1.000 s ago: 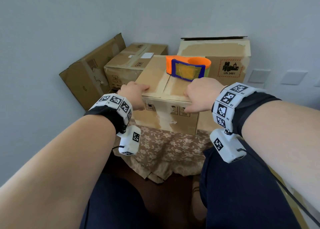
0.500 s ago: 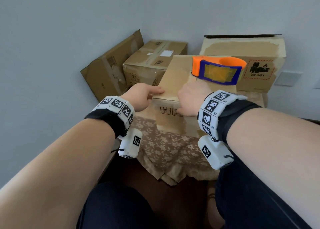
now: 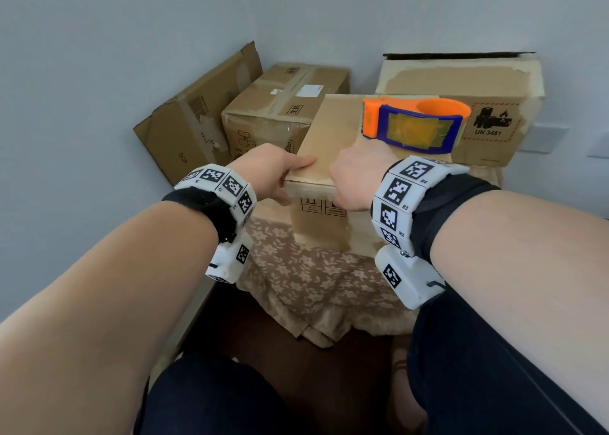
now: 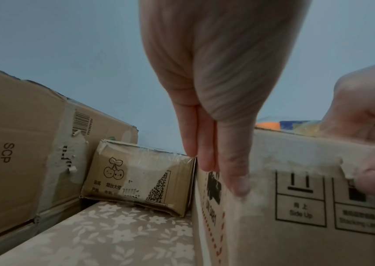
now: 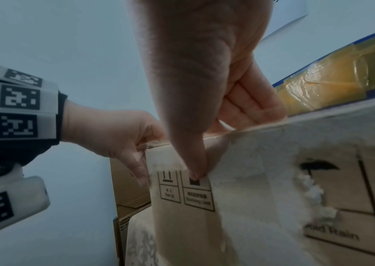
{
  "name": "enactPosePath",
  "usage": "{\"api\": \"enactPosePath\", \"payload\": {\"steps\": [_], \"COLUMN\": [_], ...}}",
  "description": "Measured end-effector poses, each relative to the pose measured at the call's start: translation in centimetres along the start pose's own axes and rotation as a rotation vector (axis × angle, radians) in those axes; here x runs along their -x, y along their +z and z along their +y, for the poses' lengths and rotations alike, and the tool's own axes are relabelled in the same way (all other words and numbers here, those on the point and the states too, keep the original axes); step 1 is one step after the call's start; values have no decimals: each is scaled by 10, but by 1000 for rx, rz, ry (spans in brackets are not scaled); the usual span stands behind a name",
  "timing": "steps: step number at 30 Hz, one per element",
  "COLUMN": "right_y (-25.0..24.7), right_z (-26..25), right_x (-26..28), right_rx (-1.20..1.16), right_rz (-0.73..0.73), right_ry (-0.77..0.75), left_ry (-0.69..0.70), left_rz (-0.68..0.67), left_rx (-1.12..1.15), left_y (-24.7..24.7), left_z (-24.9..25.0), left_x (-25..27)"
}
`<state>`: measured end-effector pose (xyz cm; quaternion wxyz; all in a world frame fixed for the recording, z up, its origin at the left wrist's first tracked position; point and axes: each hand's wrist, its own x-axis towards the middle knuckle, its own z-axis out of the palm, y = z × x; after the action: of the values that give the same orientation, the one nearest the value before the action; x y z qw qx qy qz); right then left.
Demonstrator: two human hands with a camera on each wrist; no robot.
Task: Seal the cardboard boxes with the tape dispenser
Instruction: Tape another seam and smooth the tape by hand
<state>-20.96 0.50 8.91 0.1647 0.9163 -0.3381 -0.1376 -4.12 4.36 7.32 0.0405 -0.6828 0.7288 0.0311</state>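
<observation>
Two hands (image 3: 268,174) (image 3: 357,179) grip one of four boxes (image 3: 324,144), one tape dispenser (image 3: 417,125) atop

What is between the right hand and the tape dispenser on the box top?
Only bare cardboard of the box; head view shows right hand just before the tape dispenser.

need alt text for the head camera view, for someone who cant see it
Both hands grip the near top edge of a cardboard box on a floral cloth, left hand at its corner, right hand beside it. An orange and blue tape dispenser lies on the box's top. More cardboard boxes stand behind, against a pale wall.
</observation>
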Motion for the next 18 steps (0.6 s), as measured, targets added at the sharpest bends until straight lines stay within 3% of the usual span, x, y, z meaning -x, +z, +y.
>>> {"api": "enactPosePath", "payload": {"steps": [6,18], "right_y": [0,1], "right_z": [-1,-2], "right_x": [2,1], "right_rx": [22,41], "right_rz": [8,25], "right_ry": [-1,4], "left_ry": [17,-12], "left_rz": [2,7], "left_rx": [-104,6], "left_y": [-1,4], "left_z": [2,0], "left_x": [-4,8]}}
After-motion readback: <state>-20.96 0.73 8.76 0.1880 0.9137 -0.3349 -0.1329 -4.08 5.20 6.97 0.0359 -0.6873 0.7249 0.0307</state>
